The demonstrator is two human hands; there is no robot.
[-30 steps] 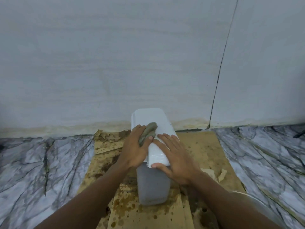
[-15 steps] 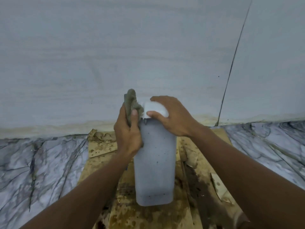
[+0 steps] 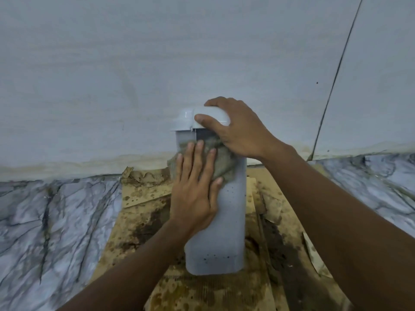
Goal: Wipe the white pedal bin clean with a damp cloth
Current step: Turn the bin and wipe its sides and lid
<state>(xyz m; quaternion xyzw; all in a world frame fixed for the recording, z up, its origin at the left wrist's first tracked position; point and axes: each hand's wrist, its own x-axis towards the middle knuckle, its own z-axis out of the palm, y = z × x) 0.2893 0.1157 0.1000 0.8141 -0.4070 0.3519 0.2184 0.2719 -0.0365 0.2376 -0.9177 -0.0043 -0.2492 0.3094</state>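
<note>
The white pedal bin [image 3: 226,223] stands upright in the middle, its front wall speckled with small dark spots. My left hand [image 3: 195,189] lies flat on the upper front wall and presses a grey-green damp cloth [image 3: 224,160] against it. My right hand [image 3: 233,129] grips the rounded lid [image 3: 186,118] at the top from the right side. The bin's pedal is hidden from view.
The bin rests on stained, wet brown cardboard [image 3: 143,223] laid over a grey marbled floor [image 3: 51,221]. A pale wall [image 3: 157,63] rises close behind the bin, with a dark vertical seam [image 3: 334,79] to the right.
My left hand has come down from beside the lid and now spreads the cloth flat over the bin's upper front. My right hand stays on the lid. The view has moved closer.
</note>
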